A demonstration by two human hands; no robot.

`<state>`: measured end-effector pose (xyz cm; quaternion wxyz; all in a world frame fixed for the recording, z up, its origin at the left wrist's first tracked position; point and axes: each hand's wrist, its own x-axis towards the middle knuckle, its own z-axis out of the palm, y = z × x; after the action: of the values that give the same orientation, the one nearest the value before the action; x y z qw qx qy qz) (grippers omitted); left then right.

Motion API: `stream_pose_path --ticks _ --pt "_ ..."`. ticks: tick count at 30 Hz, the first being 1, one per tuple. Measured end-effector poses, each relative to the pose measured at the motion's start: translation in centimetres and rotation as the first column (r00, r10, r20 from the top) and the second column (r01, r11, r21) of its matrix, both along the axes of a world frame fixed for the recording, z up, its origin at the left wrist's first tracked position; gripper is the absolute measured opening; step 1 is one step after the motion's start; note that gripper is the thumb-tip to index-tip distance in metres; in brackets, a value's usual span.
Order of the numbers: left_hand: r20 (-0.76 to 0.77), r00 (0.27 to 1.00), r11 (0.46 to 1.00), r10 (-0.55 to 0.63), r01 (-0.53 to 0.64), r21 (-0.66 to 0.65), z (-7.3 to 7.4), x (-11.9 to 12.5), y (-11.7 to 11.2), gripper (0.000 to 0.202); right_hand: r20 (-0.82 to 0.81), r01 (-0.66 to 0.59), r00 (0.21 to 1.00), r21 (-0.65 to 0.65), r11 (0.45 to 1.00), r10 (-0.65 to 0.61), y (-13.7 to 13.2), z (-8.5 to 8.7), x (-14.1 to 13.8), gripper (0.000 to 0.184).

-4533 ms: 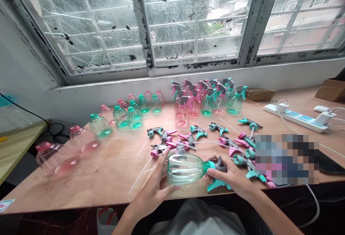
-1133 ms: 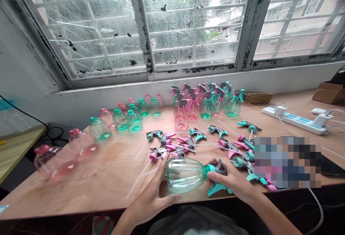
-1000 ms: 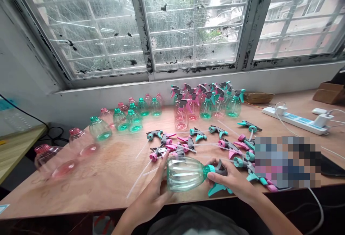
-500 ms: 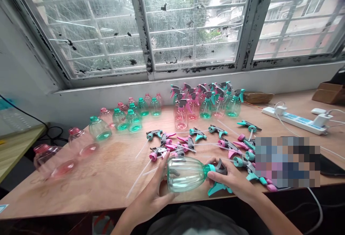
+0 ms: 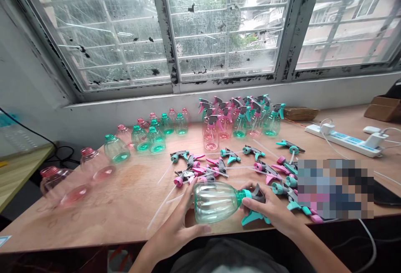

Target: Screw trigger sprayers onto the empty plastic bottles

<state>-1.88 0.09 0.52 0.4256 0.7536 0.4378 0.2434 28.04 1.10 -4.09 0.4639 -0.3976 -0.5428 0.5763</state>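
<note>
A clear green spray bottle (image 5: 216,202) lies sideways in the air between my hands, over the table's front edge. Its base rests in my left hand (image 5: 180,225), with the fingers behind and the thumb stretched along the lower side. At the neck, my right hand (image 5: 266,206) is closed around the turquoise collar and grey top of a trigger sprayer (image 5: 247,194). The turquoise trigger (image 5: 254,218) points toward me. Beyond the bottle lie several loose sprayer heads, pink ones (image 5: 216,166) and turquoise ones (image 5: 230,155), with thin clear tubes.
Open-topped pink bottles (image 5: 97,166) and green bottles (image 5: 156,140) stand at the left. Bottles with sprayers fitted (image 5: 211,135) are grouped by the wall. A white power strip (image 5: 344,140) with cables lies at the right, behind a blurred-out patch.
My left thumb has slid slightly to the right along the underside of the bottle. The bottle and my right hand look almost the same.
</note>
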Motion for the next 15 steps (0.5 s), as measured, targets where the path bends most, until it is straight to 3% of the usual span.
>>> stream_pose_path --ticks 5,11,15 --pt "0.078 0.996 0.999 -0.038 0.038 -0.004 -0.26 0.02 -0.17 0.105 0.030 0.003 1.000 0.015 1.000 -0.003 0.08 -0.08 0.00 0.039" --pt "-0.085 0.996 0.998 0.023 -0.017 0.065 -0.44 -0.28 0.03 0.101 0.043 0.006 0.999 0.031 0.999 -0.007 0.00 0.01 -0.01 0.038" --pt "-0.075 0.997 0.999 0.015 -0.013 0.035 -0.18 -0.40 0.00 0.099 0.033 0.006 0.999 0.030 1.000 -0.007 -0.07 0.17 -0.13 0.038"
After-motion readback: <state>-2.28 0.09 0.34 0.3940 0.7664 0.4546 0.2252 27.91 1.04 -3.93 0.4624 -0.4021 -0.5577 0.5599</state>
